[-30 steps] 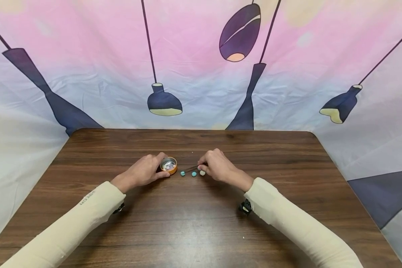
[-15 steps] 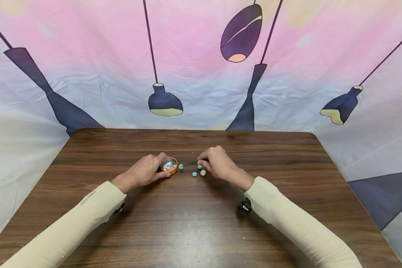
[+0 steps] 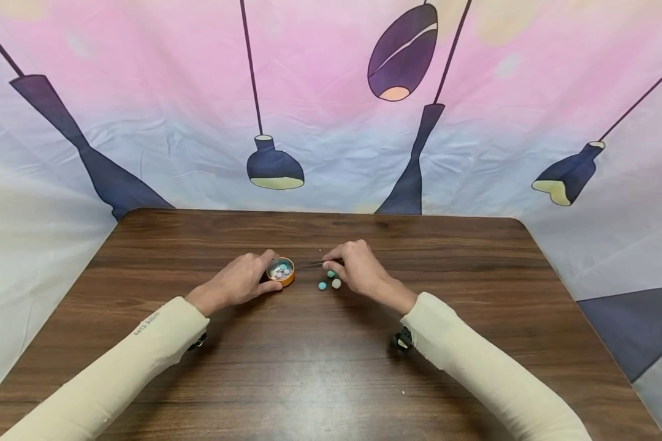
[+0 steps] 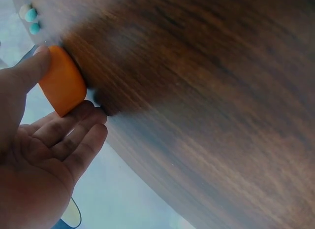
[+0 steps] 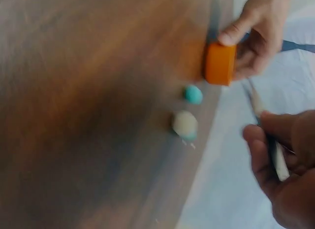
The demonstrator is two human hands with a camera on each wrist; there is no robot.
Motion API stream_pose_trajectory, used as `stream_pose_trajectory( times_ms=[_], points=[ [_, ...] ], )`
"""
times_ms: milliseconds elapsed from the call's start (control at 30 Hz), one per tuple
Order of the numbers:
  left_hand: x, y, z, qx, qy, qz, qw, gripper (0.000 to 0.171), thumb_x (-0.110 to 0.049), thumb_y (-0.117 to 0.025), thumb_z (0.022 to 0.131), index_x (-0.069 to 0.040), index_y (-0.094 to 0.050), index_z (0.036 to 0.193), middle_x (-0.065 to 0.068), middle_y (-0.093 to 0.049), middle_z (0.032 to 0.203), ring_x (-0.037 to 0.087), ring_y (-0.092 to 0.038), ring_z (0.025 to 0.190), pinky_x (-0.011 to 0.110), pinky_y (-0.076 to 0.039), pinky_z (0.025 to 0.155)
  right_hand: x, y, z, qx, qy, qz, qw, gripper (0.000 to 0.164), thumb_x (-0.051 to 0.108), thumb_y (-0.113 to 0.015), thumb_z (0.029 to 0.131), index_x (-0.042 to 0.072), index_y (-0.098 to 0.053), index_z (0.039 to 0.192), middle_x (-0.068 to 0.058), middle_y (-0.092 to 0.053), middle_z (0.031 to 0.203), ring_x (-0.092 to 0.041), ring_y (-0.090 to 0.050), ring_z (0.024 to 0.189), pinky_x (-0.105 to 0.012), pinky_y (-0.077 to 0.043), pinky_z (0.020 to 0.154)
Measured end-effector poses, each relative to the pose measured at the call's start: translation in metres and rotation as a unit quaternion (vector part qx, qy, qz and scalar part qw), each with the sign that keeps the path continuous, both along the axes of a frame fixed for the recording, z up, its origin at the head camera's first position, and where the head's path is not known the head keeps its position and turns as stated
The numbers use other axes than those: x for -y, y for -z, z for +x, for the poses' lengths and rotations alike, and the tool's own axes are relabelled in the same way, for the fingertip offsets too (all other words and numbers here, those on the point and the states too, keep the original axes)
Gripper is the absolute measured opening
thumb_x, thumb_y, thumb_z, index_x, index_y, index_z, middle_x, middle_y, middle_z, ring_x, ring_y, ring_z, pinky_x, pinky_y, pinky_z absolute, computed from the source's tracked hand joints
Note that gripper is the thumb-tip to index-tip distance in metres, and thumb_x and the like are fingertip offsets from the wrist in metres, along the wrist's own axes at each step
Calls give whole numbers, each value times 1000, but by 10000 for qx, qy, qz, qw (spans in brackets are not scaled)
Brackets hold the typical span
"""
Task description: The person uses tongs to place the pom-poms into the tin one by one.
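In the head view my left hand [image 3: 236,278] grips a small round tin [image 3: 290,281], thumb in front and fingers behind. The tin is orange outside and silvery inside; small pale and teal pieces lie in it. Its orange wall [image 4: 64,83] fills the grip in the left wrist view. My right hand [image 3: 358,266] pinches slim tweezers [image 3: 309,265], their tips by the tin's right rim. Below that hand lie a teal ball [image 3: 322,286], a pale ball [image 3: 336,283] and a second teal ball [image 3: 331,274]. The right wrist view is blurred, with the tweezers [image 5: 255,103] between thumb and fingers.
Everything rests on a dark wooden table [image 3: 309,355] with rounded far corners. Behind it hangs a cloth [image 3: 331,153] printed with lamps. A tiny white speck [image 3: 403,392] lies near the front right.
The tweezers carried a teal ball leftward from the table to the tin; that ball is now off the table and a teal piece shows inside the tin. The left hand stayed on the tin.
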State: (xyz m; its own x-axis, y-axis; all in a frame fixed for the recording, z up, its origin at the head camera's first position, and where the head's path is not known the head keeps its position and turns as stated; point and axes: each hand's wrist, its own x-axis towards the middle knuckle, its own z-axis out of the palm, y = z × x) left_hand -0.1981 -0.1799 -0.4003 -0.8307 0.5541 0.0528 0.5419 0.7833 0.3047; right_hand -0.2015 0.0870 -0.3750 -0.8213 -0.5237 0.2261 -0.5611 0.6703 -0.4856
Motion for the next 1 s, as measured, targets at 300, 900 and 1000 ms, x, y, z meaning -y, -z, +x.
stream_pose_trajectory(
  times_ms=[300,900,1000],
  points=[
    [0,-3,0,57,-71,-94,9999,51,-31,-75,88,1,-53,121,15,-70,94,18,-68,76,31,-55,64,-31,-14,2,270,-248,705,9968,13,14,-70,92,7,-79,99,-6,-77,97,-9,-71,74,-23,-52,65],
    [-1,-3,1,151,-120,-160,9997,51,-31,-74,89,1,-52,122,15,-69,95,19,-68,78,32,-56,65,-35,-6,2,154,-297,1059,9938,9,12,-72,91,7,-80,91,-4,-77,87,-2,-57,59,-21,-46,58],
    [-1,-3,1,173,-111,-155,9997,51,-31,-74,89,1,-52,122,15,-69,96,19,-69,78,32,-56,66,-33,-7,0,88,-304,953,9949,9,11,-72,90,8,-80,91,-4,-77,88,-3,-60,61,-22,-47,59]
  ],
)
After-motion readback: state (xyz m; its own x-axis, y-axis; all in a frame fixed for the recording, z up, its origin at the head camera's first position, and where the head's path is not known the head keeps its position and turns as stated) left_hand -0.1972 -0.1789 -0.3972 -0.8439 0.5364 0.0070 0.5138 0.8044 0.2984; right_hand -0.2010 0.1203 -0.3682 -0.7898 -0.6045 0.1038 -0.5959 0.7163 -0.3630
